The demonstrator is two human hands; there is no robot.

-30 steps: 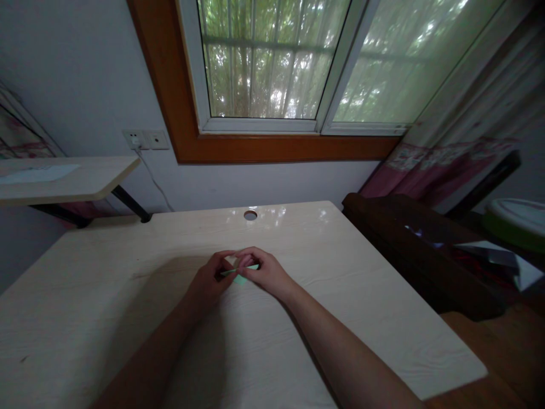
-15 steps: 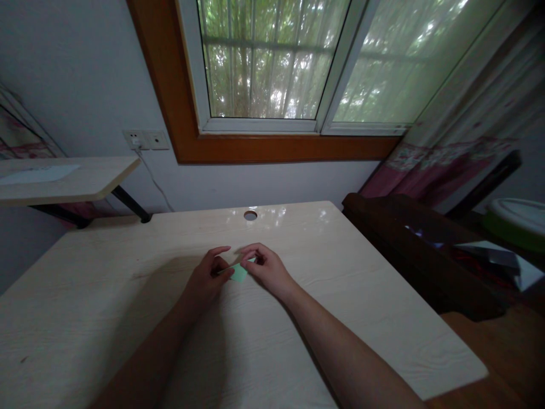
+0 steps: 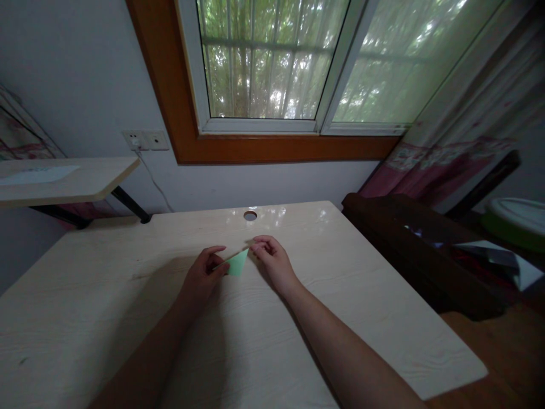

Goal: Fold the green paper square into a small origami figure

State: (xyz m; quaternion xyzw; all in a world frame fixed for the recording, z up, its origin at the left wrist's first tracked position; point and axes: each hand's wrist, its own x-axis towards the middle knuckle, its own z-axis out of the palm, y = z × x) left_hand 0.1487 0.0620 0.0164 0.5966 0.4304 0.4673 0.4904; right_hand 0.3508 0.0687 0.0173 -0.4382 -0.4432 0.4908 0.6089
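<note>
Two bare hands now stand farther apart than a second ago, when their fingers nearly met over the small pale-green piece of thin paper (image 3: 237,264). The right hand (image 3: 276,264) has shifted outward and toward the window, its fingertips at the paper's far right corner; whether they pinch it or merely touch it is too small to tell. The left hand (image 3: 201,279) has drawn back slightly, its thumb and finger clamped on the paper's left end. More of the sheet therefore lies exposed, showing a roughly triangular face and a straight upper edge, with the left hand seemingly the steadier hold. The paper is between both hands, over the middle of the pale wood-grain desk (image 3: 361,318); whether its lower tip touches the surface is unclear.

Counted out, there is one green paper, one desk with one round cable hole (image 3: 250,216), one pale raised shelf (image 3: 80,190) on two visible black legs (image 3: 130,203), one white sheet (image 3: 38,175) on that shelf, and two white socket plates (image 3: 156,140) with one white cable (image 3: 154,183).
</note>
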